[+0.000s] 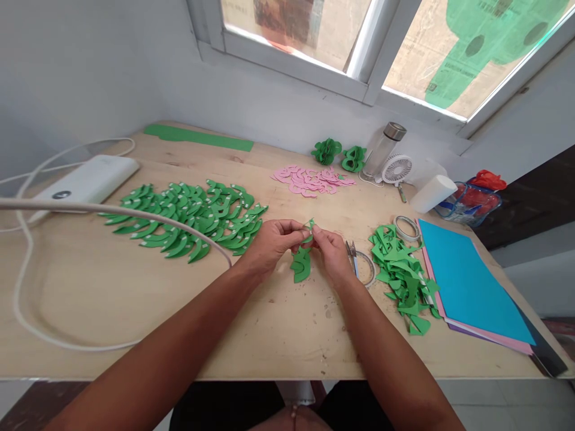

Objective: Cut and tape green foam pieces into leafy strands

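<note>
beneath a white-framed window (291,69), a wooden desk (269,347) is seen. 1 small green paper piece (309,225) is clamped by the fingers of the left hand (273,242) and right hand (331,251), just beyond curved green cut-outs (301,266); green crescents (193,209) are spread to the left, and scissors (353,252) are placed beside the right wrist.

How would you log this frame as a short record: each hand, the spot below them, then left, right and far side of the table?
Left hand: pinching a small green piece
Right hand: pinching the same piece
Below hands: more green pieces
Left: curved green cutouts, many with white patches; white cable
Right: scissors, tape roll, green scraps, blue sheet
Far side: pink cutouts, clear bottle, small fan
</note>
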`<state>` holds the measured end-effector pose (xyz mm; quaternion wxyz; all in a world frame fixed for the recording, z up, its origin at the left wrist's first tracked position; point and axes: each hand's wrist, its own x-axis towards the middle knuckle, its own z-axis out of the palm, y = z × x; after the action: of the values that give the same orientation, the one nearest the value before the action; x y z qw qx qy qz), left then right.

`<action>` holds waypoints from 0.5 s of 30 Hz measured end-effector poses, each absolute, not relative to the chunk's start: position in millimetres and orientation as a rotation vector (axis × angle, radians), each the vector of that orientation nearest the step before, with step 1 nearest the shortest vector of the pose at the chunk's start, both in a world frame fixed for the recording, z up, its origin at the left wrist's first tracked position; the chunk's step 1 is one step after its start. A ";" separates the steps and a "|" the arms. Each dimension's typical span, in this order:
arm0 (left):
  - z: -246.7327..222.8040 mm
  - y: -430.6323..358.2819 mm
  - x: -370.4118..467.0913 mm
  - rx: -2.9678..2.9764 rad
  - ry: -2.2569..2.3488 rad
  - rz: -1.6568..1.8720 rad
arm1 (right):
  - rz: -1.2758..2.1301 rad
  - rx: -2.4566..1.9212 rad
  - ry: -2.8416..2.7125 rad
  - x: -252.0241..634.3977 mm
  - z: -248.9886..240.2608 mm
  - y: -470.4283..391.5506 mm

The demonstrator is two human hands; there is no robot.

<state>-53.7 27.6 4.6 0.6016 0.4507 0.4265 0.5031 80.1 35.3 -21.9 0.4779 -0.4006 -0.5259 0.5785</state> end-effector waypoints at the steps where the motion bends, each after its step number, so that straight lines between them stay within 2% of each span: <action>1: 4.3 28.0 -53.8 1.046 0.984 1.165 | 1.421 -0.969 -1.277 80.0 -22.1 35.1; 11: 3.7 30.2 -55.6 1.027 1.004 1.166 | 1.368 -0.996 -1.256 83.4 -22.3 37.9; 15: 0.5 32.2 -56.6 0.953 0.995 1.183 | 1.170 -1.078 -1.317 84.3 -14.7 35.5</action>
<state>-56.6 32.2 0.5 0.6154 0.4136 0.4320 0.5134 84.3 35.5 -14.7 0.5126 -0.4480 -0.5475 0.4866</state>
